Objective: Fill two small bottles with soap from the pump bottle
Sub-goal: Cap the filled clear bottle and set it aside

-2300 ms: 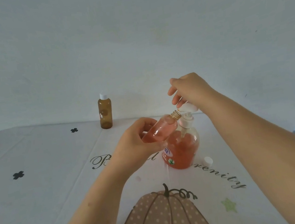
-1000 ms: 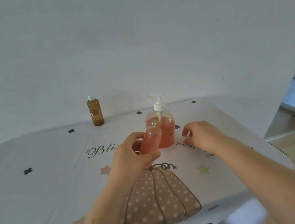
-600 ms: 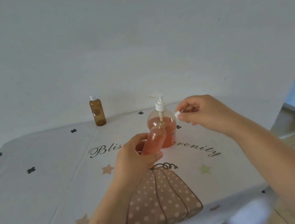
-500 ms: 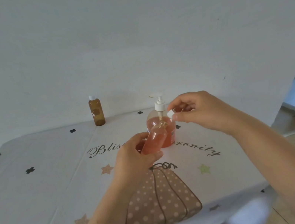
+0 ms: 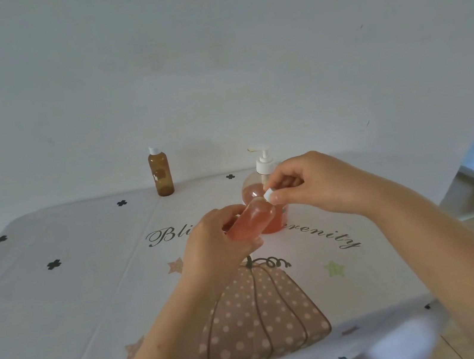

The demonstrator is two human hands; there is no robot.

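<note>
Capping is judged in hand. Over the tablecloth (image 5: 62,302), before the pump bottle (image 5: 263,159), a soap-filled small bottle (image 5: 252,220) is gripped tilted by the left hand (image 5: 214,239); a white cap (image 5: 268,195) is pinched at its neck by the right hand (image 5: 318,184). Alignment, then twisting, is called for. Earlier, the cap was held clear of it.

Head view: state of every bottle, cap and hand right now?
Clear bottle: tilted, holds orange soap, gripped by left hand.
Cap: at the clear bottle's mouth, pinched by right hand; screwed on or not, cannot tell.
Pump bottle: upright on table, partly full.
Brown bottle: upright, capped, at table's far edge.
</note>
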